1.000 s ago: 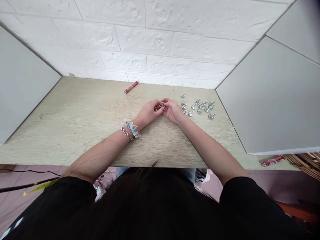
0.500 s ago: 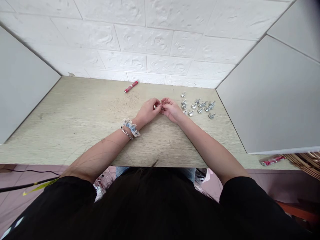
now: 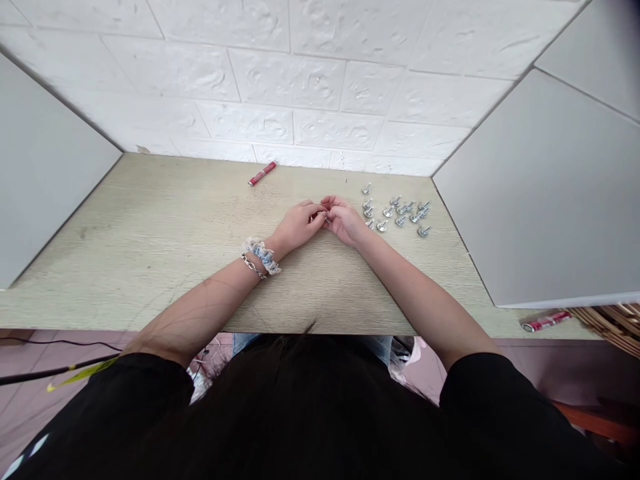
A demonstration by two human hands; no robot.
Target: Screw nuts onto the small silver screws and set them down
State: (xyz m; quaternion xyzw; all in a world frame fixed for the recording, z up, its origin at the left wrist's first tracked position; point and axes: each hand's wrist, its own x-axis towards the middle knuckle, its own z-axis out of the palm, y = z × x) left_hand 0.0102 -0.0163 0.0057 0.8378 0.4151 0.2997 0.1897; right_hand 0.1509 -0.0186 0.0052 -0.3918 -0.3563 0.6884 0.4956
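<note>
My left hand [image 3: 296,225] and my right hand [image 3: 346,223] meet above the middle of the table, fingertips against fingertips. Between their closed fingers is a small silver bolt [image 3: 327,219], mostly covered; only a shiny bit of metal shows. The left fingers curl around its left end, while the right thumb and fingers pinch from the other side. Just right of my right hand stand and lie several silver bolts with wide round bases [image 3: 382,226], their threaded stems pointing up or tilted. A scrunchie [image 3: 263,255] and a chain bracelet [image 3: 253,266] circle my left wrist.
A red tube [image 3: 262,174] lies near the white brick-pattern wall [image 3: 260,80]. Another red tube [image 3: 545,321] is at the front right, beside a wicker basket [image 3: 613,327]. White panels [image 3: 545,193] border the wooden tabletop [image 3: 150,227] on both sides.
The fingers of both hands have shifted slightly around the bolt; the round metal part seen in my left hand is now more hidden. The bolts on the table have not moved.
</note>
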